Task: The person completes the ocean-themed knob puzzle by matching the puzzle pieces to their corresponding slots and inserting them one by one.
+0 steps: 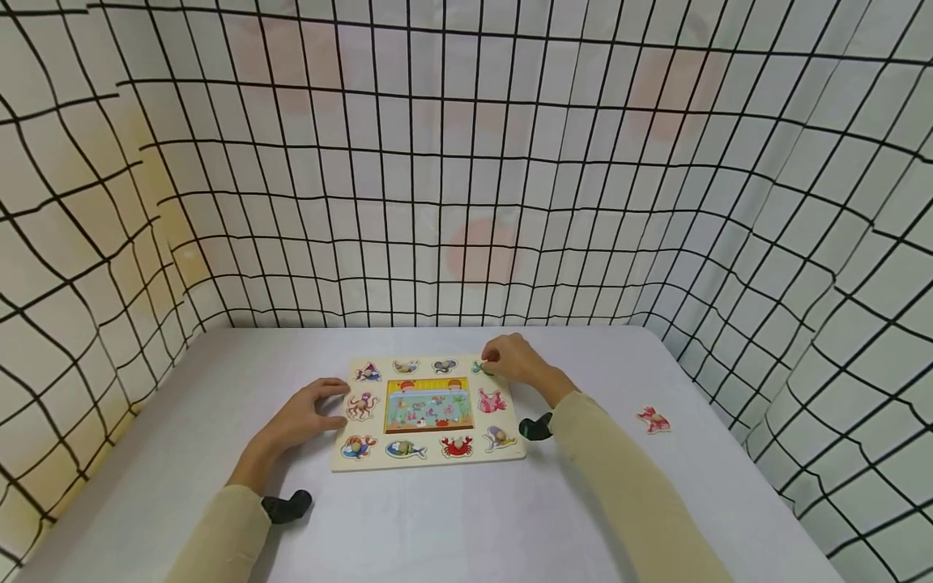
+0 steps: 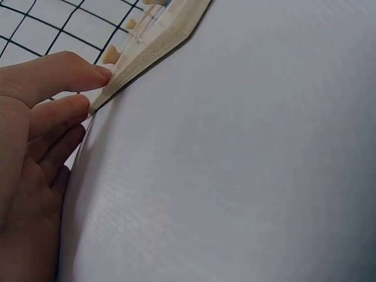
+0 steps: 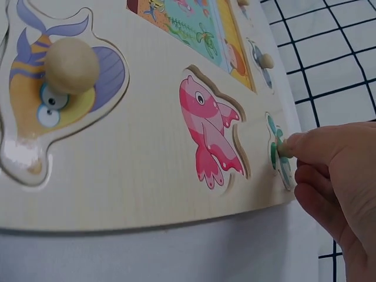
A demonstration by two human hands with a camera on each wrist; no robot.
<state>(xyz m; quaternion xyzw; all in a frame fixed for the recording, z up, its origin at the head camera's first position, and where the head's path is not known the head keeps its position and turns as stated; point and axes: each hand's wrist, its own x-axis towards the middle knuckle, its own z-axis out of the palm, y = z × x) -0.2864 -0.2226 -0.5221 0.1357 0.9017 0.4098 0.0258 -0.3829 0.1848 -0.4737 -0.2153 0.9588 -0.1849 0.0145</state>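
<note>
A pale wooden knob puzzle board [image 1: 430,464] lies on the table, sea animals around its edge and an aquarium picture in the middle. My right hand [image 1: 514,359] is at its far right corner, pinching the wooden knob of a green turtle piece [image 3: 281,150]. That piece sits at its cutout; whether it lies fully flush I cannot tell. My left hand [image 1: 304,414] rests against the board's left edge, its fingertips [image 2: 101,75] touching the side. The pink fish recess [image 3: 205,129] shows its printed picture without a knob. A pink fish piece [image 1: 653,419] lies apart on the right.
The white table [image 1: 437,526] is bounded by white walls with a black grid net [image 1: 466,162]. Other knobbed pieces sit in the board, including a red crab [image 1: 457,446] and an orange and purple fish [image 3: 64,82]. Dark bands are on both wrists.
</note>
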